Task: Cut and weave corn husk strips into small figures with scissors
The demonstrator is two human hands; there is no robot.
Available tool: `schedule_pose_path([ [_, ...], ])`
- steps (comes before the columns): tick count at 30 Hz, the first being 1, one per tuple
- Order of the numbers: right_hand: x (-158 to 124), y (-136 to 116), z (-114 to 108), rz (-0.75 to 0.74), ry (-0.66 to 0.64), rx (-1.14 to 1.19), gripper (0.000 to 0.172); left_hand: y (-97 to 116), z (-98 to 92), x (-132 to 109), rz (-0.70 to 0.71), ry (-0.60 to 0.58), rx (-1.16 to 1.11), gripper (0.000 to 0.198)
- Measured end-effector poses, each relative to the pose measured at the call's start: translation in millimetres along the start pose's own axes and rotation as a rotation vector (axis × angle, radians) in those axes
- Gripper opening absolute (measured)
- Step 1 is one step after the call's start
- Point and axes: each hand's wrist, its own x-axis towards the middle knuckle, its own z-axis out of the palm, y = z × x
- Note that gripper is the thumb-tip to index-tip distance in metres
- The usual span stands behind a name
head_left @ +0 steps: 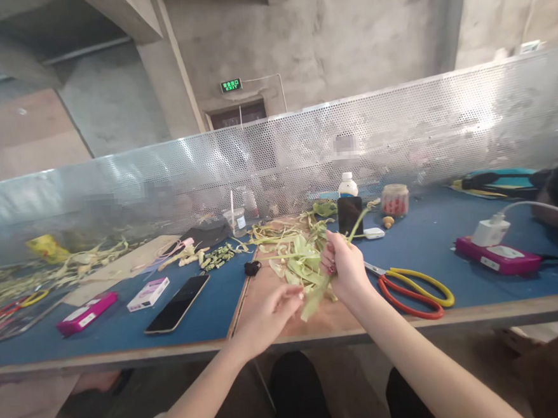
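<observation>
My right hand [344, 262] is closed in a fist around a green leafy stalk [358, 224]. The stalk's thin end sticks out above the fist, and a broad leaf hangs below it, smeared by motion. To the left, my left hand [277, 312] has its fingers loosely curved and apart, with the fingertips close to the hanging leaf; I see nothing held in them. Under and behind both hands, a pile of pale green leaves [296, 259] lies on a brown board [253, 307]. Scissors with red and yellow handles [411, 289] lie just right of my right forearm.
A dark phone [178, 304], a small white box [148, 294] and a magenta power strip [86, 313] lie at left. Another power strip [498, 255] with a charger is at right. A jar [395, 201] and a bottle [347, 184] stand before the perforated metal screen [298, 150].
</observation>
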Motion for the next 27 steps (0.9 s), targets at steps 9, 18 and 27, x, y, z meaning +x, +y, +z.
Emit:
schedule_pose_path([
  [9,-1.1,4.7,27.3,-0.046,-0.298,-0.445,0.039,19.9,5.6,53.7,0.167,-0.273,-0.192,0.015],
  [18,14.2,-8.5,29.5,-0.042,-0.385,-0.345,0.039,13.6,25.2,57.5,-0.034,-0.417,-0.421,0.024],
  [27,23.1,-23.3,42.2,-0.051,-0.473,-0.279,0.042,17.5,26.1,52.1,0.075,-0.348,-0.311,0.032],
])
